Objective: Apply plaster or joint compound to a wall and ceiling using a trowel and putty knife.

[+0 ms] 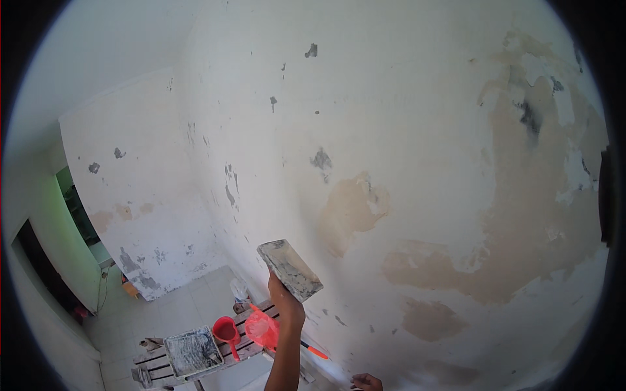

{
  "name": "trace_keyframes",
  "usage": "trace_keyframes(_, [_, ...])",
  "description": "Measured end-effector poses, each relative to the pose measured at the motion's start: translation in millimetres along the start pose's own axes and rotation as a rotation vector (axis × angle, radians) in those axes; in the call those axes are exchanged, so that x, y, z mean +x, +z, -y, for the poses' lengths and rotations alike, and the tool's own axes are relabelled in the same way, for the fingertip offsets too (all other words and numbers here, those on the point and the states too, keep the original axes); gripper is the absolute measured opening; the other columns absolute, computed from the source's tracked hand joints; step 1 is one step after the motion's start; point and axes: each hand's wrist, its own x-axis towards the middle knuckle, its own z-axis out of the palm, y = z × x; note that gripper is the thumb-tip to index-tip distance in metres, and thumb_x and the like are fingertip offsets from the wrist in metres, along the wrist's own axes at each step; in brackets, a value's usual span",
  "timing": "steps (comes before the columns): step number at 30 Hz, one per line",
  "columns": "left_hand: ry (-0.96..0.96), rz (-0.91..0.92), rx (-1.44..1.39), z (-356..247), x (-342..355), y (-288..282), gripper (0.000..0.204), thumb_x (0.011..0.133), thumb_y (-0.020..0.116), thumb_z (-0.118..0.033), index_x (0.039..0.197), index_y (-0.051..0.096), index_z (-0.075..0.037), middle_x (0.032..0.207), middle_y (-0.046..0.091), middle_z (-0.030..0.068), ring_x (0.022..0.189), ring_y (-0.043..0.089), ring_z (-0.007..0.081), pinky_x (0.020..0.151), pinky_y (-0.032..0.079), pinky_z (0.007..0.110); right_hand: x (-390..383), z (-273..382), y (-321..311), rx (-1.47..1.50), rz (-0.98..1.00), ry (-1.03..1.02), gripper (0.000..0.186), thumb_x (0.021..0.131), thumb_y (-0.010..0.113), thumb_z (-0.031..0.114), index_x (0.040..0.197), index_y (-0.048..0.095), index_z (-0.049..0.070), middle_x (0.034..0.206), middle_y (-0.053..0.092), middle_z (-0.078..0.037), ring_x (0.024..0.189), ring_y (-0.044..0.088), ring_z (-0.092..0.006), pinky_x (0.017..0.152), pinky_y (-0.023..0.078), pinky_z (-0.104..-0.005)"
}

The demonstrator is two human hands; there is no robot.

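Observation:
My left hand (285,293) grips a flat metal plate (290,267) smeared with grey and white material, raised in front of the patched white wall (424,130). My right hand (366,382) is low at the bottom edge with curled fingers; what it holds, if anything, is hidden. Left of it lies an orange-handled tool (316,352).
Below me, a slatted wooden bench (149,356) holds a smeared tray (193,352), a red dipper (225,331) and a pink plastic bag (261,326). A tiled floor (117,332), a dark doorway (45,274) and a green-lit opening (81,215) are at the left.

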Motion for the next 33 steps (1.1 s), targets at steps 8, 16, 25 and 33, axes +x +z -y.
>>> trace_keyframes(8, [-0.033,0.09,0.189,14,-5,53,0.048,0.109,0.032,-0.042,0.12,0.054,-0.001,0.095,0.059,0.0018,0.083,0.058,0.0079,0.071,0.049,0.024,-11,4,3,-0.05,0.011,0.097,0.022,0.09,0.067,0.018,0.108,0.068,0.007,0.098,0.069,-0.006,0.085,0.066,-0.0181,0.075,0.052,-0.0338])
trace_keyframes(16, [0.083,0.102,0.201,-10,-3,104,0.037,0.108,0.034,-0.039,0.098,0.051,-0.008,0.075,0.054,0.0003,0.049,0.051,0.0059,0.035,0.037,0.023,-21,-9,-2,0.024,-0.105,0.106,0.025,0.09,0.068,0.019,0.11,0.067,0.004,0.099,0.068,-0.007,0.086,0.065,-0.0206,0.078,0.053,-0.036])
trace_keyframes(25, [0.014,0.491,0.097,-71,-28,197,0.04,0.107,0.039,-0.039,0.113,0.054,-0.003,0.087,0.059,0.0043,0.063,0.06,0.0118,0.044,0.047,0.026,-22,-2,-5,0.079,-0.158,0.126,0.022,0.091,0.066,0.017,0.11,0.067,0.005,0.098,0.068,-0.007,0.085,0.066,-0.0204,0.078,0.053,-0.0358])
trace_keyframes(33, [0.292,0.318,-0.317,-25,-4,38,0.045,0.103,0.045,-0.033,0.14,0.045,-0.007,0.134,0.057,0.0097,0.118,0.062,0.0241,0.098,0.055,0.042,-23,3,0,0.043,-0.115,0.084,0.023,0.091,0.067,0.017,0.11,0.067,0.005,0.098,0.068,-0.008,0.085,0.066,-0.0202,0.077,0.053,-0.0351])
